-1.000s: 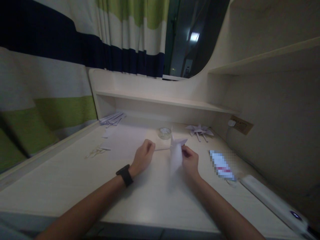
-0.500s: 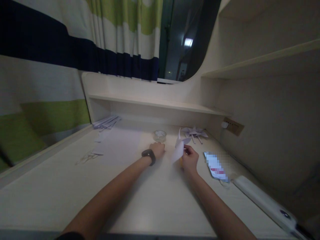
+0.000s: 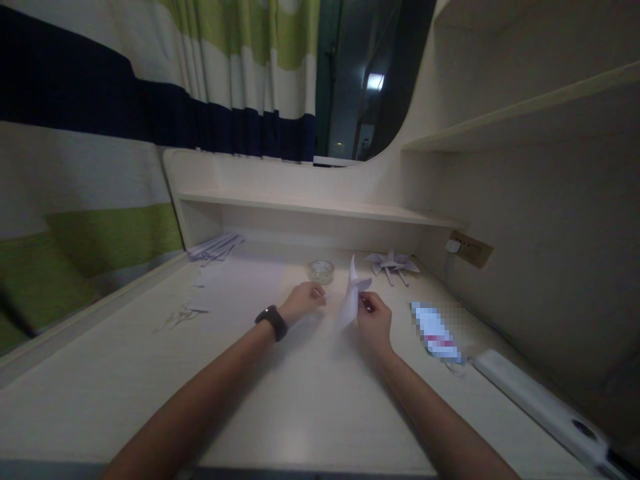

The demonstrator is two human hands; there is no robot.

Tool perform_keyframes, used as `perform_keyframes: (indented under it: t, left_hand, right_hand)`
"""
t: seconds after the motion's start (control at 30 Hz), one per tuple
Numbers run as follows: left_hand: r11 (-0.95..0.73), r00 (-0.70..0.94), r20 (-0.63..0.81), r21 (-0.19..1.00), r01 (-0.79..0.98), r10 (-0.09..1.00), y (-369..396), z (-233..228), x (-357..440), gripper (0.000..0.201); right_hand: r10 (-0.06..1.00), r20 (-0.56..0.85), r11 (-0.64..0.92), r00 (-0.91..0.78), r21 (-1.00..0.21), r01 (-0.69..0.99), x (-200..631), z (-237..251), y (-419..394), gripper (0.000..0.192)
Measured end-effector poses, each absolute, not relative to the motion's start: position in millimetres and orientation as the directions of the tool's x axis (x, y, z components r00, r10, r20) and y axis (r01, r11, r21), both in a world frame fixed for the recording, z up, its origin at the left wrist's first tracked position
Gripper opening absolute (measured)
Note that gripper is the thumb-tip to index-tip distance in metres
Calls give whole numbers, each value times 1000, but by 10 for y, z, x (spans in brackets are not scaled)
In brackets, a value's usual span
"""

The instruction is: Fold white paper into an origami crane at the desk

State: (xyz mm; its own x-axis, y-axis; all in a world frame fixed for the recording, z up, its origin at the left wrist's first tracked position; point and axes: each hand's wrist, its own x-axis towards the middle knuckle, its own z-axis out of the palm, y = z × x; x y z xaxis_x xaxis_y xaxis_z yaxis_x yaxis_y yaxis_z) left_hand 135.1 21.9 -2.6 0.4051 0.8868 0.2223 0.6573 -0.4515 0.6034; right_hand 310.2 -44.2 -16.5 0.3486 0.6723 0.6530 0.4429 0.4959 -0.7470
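Note:
In my right hand [image 3: 376, 321] a white paper pinwheel [image 3: 351, 300] stands with its blades folded up, fingers closed on its right side. My left hand [image 3: 303, 301], a dark watch on its wrist, is closed in a pinch to the left of the pinwheel. A small pale bit shows at its fingertips, too faint to name. Just behind that hand lies a roll of clear tape [image 3: 321, 271]. Farther back on the right, finished-looking paper pinwheels [image 3: 391, 263] with paper sticks lie on the desk.
A sheet of white paper [image 3: 250, 277] lies at the left, with rolled paper sticks [image 3: 217, 247] behind it and thin pale strings [image 3: 179, 315] beside it. On the right are a phone [image 3: 435, 333] and a long white device [image 3: 540, 400]. A low shelf [image 3: 310, 205] runs behind.
My left hand has drawn back to the left from near the tape roll, its fingers now pinched. The pinwheel in my right hand has turned slightly and shifted a little left.

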Motion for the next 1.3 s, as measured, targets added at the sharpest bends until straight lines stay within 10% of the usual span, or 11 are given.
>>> perform_keyframes:
  t: [0.1, 0.23, 1.3]
  left_hand:
    - [-322, 341, 225, 911, 258, 913, -73, 42, 1210, 24]
    - [-163, 232, 163, 986, -18, 959, -389, 95, 1128, 33]
    - [-433, 263, 387, 889, 149, 884, -565, 107, 1110, 36]
  right_hand:
    - [668, 692, 532, 273, -701, 476, 3014, -166, -515, 12]
    - [648, 747, 581, 144, -608, 541, 2860, -160, -655, 11]
    - [629, 777, 618, 4, -503, 604, 2768, -159, -777, 14]
